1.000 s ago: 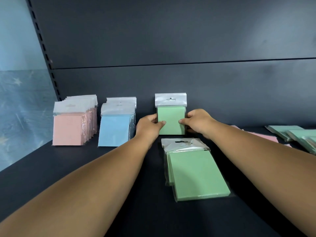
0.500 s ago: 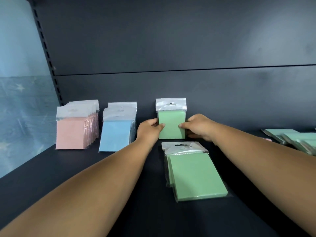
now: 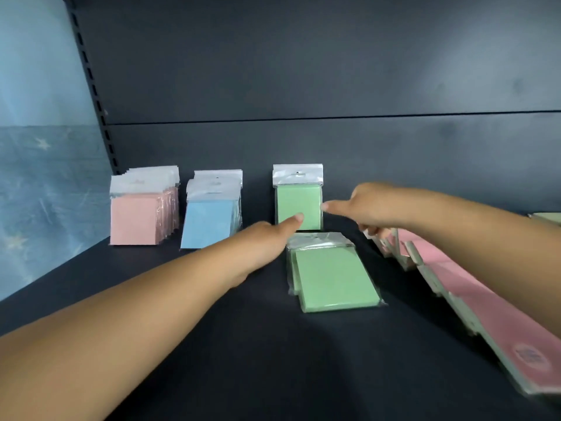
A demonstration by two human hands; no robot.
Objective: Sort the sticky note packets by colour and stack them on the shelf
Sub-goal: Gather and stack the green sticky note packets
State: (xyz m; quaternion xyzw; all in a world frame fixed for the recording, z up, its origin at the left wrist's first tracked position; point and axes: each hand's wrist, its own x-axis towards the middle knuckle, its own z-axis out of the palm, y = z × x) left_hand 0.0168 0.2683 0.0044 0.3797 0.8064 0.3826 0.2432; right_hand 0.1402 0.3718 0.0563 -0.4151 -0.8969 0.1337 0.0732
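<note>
An upright green sticky note packet point(image 3: 296, 202) leans against the shelf's dark back panel. My left hand point(image 3: 267, 238) reaches in from the left, and its thumb tip lies over the packet's lower front. From the other side comes my right hand point(image 3: 370, 208), whose thumb points at the packet's right edge; neither hand grips it. Two green packets point(image 3: 334, 281) lie flat just in front. To the left stand a row of pink packets point(image 3: 136, 220) and a row of blue packets point(image 3: 209, 223).
Along the right side of the dark shelf point(image 3: 273, 360) lies a line of loose pink packets point(image 3: 485, 314). A pale green packet point(image 3: 546, 217) shows at the far right edge. A slotted upright point(image 3: 91, 86) and a blue wall bound the left.
Both hands have let go of the upright green packet's sides and pulled slightly back, with fingers loosened. The view has shifted, which brings the pink packets on the right into sight.
</note>
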